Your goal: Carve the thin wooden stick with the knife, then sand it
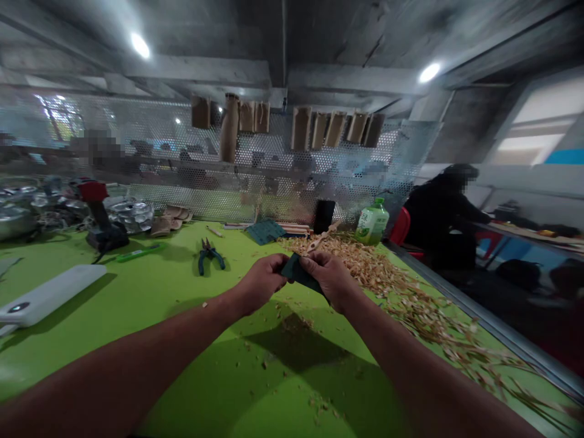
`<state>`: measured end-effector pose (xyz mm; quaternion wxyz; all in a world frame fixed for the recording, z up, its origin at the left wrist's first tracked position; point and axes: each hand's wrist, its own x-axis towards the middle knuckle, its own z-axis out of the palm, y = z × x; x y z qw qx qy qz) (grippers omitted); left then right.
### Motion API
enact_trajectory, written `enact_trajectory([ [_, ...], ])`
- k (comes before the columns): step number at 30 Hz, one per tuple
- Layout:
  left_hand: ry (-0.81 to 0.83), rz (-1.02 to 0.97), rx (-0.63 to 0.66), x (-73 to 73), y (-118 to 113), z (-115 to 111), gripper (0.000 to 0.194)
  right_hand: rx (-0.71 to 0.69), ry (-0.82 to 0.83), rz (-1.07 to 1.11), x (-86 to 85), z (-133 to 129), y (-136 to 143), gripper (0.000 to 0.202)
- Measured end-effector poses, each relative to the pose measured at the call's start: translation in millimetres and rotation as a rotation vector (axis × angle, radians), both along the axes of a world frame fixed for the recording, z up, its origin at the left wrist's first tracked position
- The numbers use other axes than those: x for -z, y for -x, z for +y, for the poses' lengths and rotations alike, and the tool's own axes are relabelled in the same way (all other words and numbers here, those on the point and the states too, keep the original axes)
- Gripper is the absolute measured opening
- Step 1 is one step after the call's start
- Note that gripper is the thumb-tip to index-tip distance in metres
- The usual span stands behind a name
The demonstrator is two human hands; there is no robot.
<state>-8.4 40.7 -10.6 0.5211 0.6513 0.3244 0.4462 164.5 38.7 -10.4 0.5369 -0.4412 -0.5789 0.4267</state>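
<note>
A dark green sheet (306, 278), folded or bent, is held between my two hands above the green table (191, 359). My left hand (264, 281) pinches its left end. My right hand (332, 278) grips the sheet from the right, thumb on top. A thin light wooden piece (322, 236) sticks up beyond my right fingers; whether they hold it too is hard to tell. Small shavings and dust lie on the table below my hands.
Curled wood shavings (401, 292) cover the right side. Pliers (210, 257), a red and black power tool (103, 213), a white board (55, 296), a green sheet (265, 231) and a green bottle (372, 222) lie or stand around. A person (440, 213) sits at right.
</note>
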Motion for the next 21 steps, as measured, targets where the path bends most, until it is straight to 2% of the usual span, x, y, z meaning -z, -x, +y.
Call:
enact_trajectory([
  [4, 0.057, -0.112, -0.005, -13.3, 4, -2, 0.016, 0.031, 0.03, 0.011, -5.6, 12, -19, 0.045],
  [7, 0.069, -0.188, -0.015, -17.7, 7, -1, 0.015, 0.027, 0.039, 0.019, -11.3, 13, -26, 0.046],
  [13, 0.125, -0.176, 0.067, -6.0, 2, 3, 0.019, -0.055, 0.009, -0.031, -7.4, -8, -2, 0.046],
  [16, 0.187, -0.224, 0.104, -2.3, -1, 1, 0.026, -0.024, -0.053, -0.124, -2.8, -8, 6, 0.046],
  [19, 0.234, -0.279, 0.082, -2.6, 1, 0, 0.037, 0.018, -0.078, -0.17, 0.2, -3, 5, 0.043],
  [21, 0.185, -0.222, 0.038, -3.6, 2, 0, 0.036, 0.03, -0.08, -0.182, 1.4, -1, 4, 0.04],
])
